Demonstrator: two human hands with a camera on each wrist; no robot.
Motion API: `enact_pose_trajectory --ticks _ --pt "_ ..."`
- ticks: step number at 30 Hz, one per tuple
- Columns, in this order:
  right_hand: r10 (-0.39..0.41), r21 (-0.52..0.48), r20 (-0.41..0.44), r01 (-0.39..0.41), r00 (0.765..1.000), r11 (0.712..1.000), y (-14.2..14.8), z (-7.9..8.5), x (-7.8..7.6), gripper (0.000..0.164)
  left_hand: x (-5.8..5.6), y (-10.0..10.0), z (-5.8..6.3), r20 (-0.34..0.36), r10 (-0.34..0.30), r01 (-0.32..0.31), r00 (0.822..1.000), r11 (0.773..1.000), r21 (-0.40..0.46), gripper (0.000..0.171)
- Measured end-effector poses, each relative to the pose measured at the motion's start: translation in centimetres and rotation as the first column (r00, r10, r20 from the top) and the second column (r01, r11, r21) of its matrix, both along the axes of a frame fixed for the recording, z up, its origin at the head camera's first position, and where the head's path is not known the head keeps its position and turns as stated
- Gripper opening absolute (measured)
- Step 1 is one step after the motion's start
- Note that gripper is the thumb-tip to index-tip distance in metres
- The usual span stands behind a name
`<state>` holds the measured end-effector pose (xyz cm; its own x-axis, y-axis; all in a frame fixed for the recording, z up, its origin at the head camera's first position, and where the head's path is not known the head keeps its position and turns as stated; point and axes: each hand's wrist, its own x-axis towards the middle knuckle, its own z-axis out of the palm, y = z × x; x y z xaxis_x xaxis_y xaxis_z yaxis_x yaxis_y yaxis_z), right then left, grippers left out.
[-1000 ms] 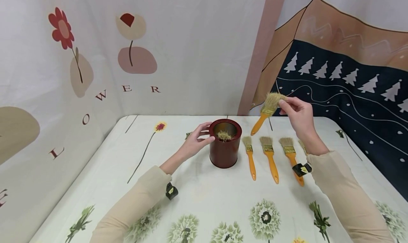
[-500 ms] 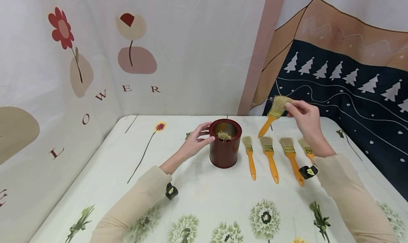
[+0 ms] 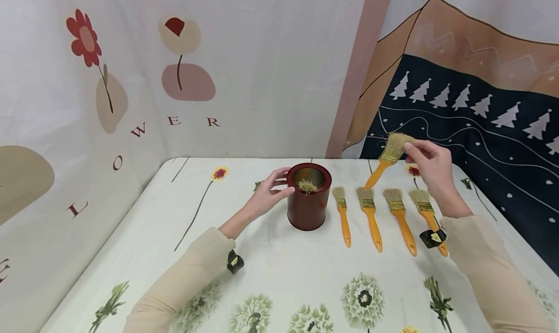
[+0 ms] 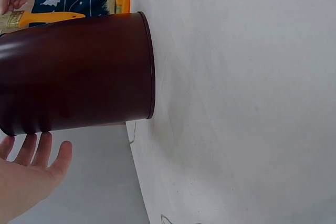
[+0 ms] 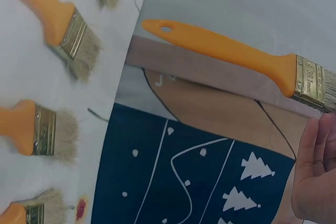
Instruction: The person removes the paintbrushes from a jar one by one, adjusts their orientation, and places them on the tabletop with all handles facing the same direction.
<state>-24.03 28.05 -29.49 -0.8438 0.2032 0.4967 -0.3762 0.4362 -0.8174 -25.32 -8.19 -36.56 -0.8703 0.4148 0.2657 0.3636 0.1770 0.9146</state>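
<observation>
A dark red metal can [image 3: 307, 209] stands upright on the table, and straw-coloured bristles [image 3: 307, 185] show inside its mouth. My left hand [image 3: 267, 195] touches the can's left side near the rim, thumb toward the front; in the left wrist view its spread fingertips [image 4: 45, 139] meet the wall. Held up behind the row of brushes is a flat paintbrush [image 3: 382, 167] with an orange handle, hanging tilted, handle end down and to the left. My right hand [image 3: 432, 170] pinches it by the bristles. Its metal ferrule [image 5: 310, 81] bears small print in the right wrist view.
Several more orange-handled paintbrushes lie in a row right of the can, bristles away from me: a narrow brush [image 3: 343, 219], wider ones [image 3: 370, 221] [image 3: 401, 221], and a rightmost brush [image 3: 423, 205] partly behind my right wrist camera. Printed fabric [image 3: 271, 71] hangs behind the table.
My right hand has moved rightward and slightly down with the paintbrush, away from the can. More of the rightmost brush on the table shows. The left hand and the can have stayed put.
</observation>
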Motion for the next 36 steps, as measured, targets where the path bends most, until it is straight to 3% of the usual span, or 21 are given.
enact_pose_trajectory --ticks 5,8,9,10,13,18,20,36 --pt "0.033 -0.057 -0.023 -0.034 0.999 0.998 1.6 -1.2 -1.0 0.029 -0.1 0.0 -0.3 -0.016 0.007 -0.007 1.0 1.0 0.0 0.053" --pt "0.05 -0.076 -0.044 -0.054 0.998 0.996 2.8 -2.0 -1.8 0.026 -0.1 0.1 -0.3 -0.013 0.014 -0.014 1.0 1.0 -0.002 0.053" --pt "0.09 -0.123 -0.071 -0.098 0.993 0.987 3.6 -2.6 -2.4 0.022 -0.1 0.1 -0.3 -0.015 0.015 -0.015 1.0 1.0 -0.001 0.053" --pt "0.045 -0.074 -0.057 -0.049 0.997 0.996 3.4 -2.3 -2.0 0.025 -0.2 0.1 -0.3 -0.018 0.014 -0.014 1.0 1.0 -0.002 0.053" --pt "0.029 -0.078 -0.054 -0.033 0.998 0.996 3.3 -1.8 -1.4 0.023 -0.2 0.0 -0.3 -0.029 0.011 -0.011 1.0 1.0 0.0 0.054" --pt "-0.074 -0.008 -0.001 0.074 0.997 0.997 2.4 -0.1 0.3 0.018 1.2 0.2 1.5 -0.007 -0.009 0.009 1.0 1.0 0.0 0.055" --pt "-0.077 -0.015 0.007 0.077 0.997 0.997 2.6 0.1 0.5 0.016 1.7 0.2 2.2 0.007 -0.014 0.014 1.0 1.0 -0.003 0.054" --pt "-0.121 -0.043 0.0 0.121 0.993 0.992 5.1 0.8 0.8 0.015 1.7 0.2 2.3 0.001 -0.017 0.017 1.0 1.0 -0.007 0.055"
